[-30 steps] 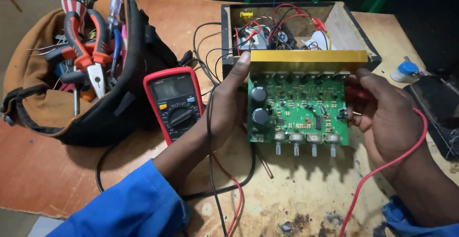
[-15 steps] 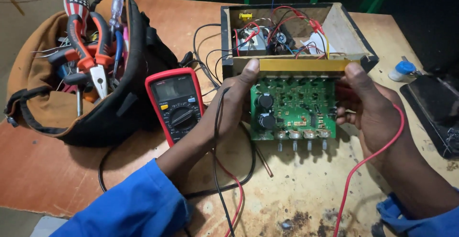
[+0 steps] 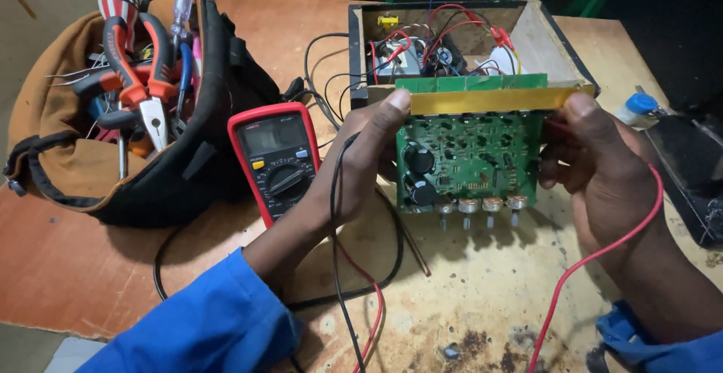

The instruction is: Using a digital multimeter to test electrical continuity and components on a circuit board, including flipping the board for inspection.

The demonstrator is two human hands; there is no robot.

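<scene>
A green circuit board (image 3: 474,158) with two black capacitors, a row of knob shafts along its near edge and a gold metal strip along its far edge is held above the table. My left hand (image 3: 361,166) grips its left edge, thumb on the strip's corner, with a black probe wire running over the hand. My right hand (image 3: 595,170) grips the right edge, and a red probe wire loops around that wrist. Just behind the board sits an open wooden box (image 3: 542,34) full of coloured wiring.
A red multimeter (image 3: 275,158) lies left of my left hand. Further left an open tool bag (image 3: 113,117) holds pliers and screwdrivers. A small blue-capped bottle (image 3: 636,106) and a dark object sit at the right. The stained wooden tabletop (image 3: 467,298) spreads below.
The circuit board has moved away from me toward the wooden box, and both hands have gone with it, still holding its edges.
</scene>
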